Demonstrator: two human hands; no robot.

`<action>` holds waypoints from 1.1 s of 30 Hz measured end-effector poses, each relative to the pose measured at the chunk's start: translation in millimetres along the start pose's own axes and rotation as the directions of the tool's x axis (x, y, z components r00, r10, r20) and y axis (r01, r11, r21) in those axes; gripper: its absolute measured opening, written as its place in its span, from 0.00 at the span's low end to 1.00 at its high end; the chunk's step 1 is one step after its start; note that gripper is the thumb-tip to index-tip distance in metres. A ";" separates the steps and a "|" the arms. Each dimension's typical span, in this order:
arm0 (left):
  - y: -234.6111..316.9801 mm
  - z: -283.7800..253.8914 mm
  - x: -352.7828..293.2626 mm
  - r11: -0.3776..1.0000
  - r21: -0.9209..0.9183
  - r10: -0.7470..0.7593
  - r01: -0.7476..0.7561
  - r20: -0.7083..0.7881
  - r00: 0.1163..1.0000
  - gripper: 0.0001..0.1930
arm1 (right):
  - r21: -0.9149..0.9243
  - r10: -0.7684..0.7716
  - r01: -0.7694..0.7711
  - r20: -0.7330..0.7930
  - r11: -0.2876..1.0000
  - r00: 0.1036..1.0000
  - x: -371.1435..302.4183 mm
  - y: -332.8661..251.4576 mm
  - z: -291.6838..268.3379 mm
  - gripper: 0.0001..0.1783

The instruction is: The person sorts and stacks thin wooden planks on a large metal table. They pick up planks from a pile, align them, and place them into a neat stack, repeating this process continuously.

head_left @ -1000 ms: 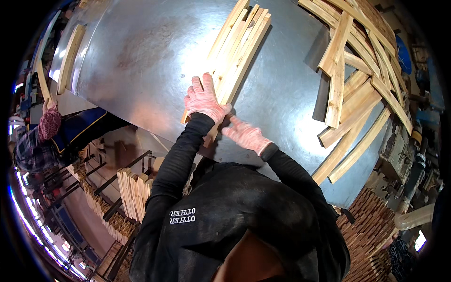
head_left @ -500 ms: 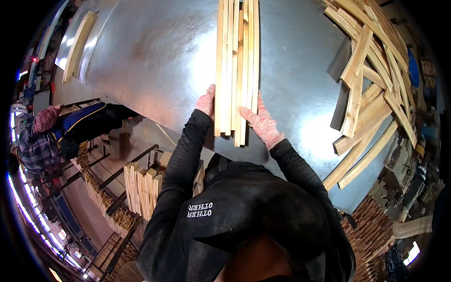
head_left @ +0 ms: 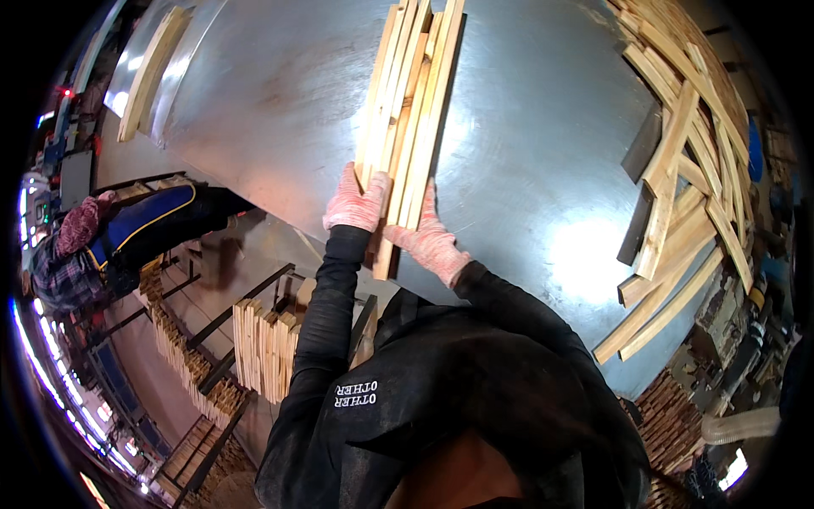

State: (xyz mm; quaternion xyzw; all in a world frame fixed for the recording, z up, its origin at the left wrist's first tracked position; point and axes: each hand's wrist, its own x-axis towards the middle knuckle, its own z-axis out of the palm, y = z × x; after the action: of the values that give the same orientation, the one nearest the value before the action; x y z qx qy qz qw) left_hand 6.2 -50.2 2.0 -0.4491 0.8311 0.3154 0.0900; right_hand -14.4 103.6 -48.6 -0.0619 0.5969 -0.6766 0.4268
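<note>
A bundle of long, narrow wooden strips lies lengthwise on a shiny metal tabletop, tilted slightly with its far end to the right. Their near ends are uneven, and one strip sticks out toward me. My left hand, in a pink-and-white knitted glove, grips the bundle's left side near that end, its fingers over the top. On the opposite side my right hand, gloved alike, presses against the strips, thumb toward their near ends. Both hands squeeze the bundle between them.
Loose, partly curved wooden pieces are heaped along the table's right side. One thicker piece lies far left. Beyond the left edge, a person bends beside racks holding upright strips. Stacked wood stands at lower right.
The bundle has shifted left and turned, its near end swinging toward the left. My left hand has come up over the strips; my right hand has moved left with them.
</note>
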 end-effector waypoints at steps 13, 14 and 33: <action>-8.6 -10.2 -45.4 0.837 0.228 0.547 -0.497 -0.367 0.752 0.31 | -0.501 0.030 0.190 0.398 0.845 0.917 14.2 -27.6 5.4 0.28; -9.6 -2.1 -47.8 0.824 0.365 0.550 -0.434 -0.328 0.768 0.33 | -0.559 0.012 0.258 0.433 0.788 0.901 11.3 -30.2 1.7 0.27; 0.6 -33.0 -28.7 0.504 -0.864 0.181 -0.002 0.103 0.978 0.17 | -0.256 0.294 -0.283 0.008 0.925 0.956 -47.7 -24.0 -66.0 0.33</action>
State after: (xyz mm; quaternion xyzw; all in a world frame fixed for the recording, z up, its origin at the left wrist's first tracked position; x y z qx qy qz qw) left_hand 26.7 -50.1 40.7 -0.3594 0.5764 0.7288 -0.0865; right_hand -35.7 182.6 -26.1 -0.0426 0.6705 -0.5236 0.5239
